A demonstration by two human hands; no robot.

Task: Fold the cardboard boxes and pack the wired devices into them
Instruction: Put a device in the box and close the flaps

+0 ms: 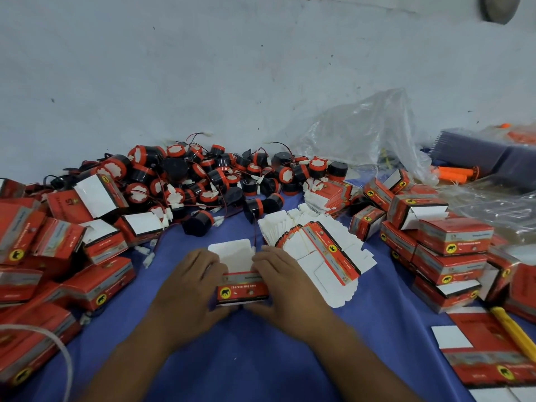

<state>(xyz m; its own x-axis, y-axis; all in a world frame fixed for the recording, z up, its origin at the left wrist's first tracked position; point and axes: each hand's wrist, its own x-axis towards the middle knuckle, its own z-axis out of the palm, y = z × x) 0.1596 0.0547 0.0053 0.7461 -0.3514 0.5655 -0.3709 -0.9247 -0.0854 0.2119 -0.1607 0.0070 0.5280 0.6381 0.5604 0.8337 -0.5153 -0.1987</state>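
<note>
While the left hand (pixel 185 281) and right hand (pixel 287 281) each curled round one end, the red cardboard box (pixel 242 290) stood on the blue desk (pixel 261 358), white flap (pixel 232 253) open, probably being squared for filling. Wired devices (pixel 203 181) lay heaped behind it against a scuffed pale wall (pixel 203 68); flat boxes (pixel 319 256) fanned just right.

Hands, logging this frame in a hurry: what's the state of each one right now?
Left hand: closed, gripping the left end of the red box.
Right hand: closed, gripping the right end of the same box.
</note>
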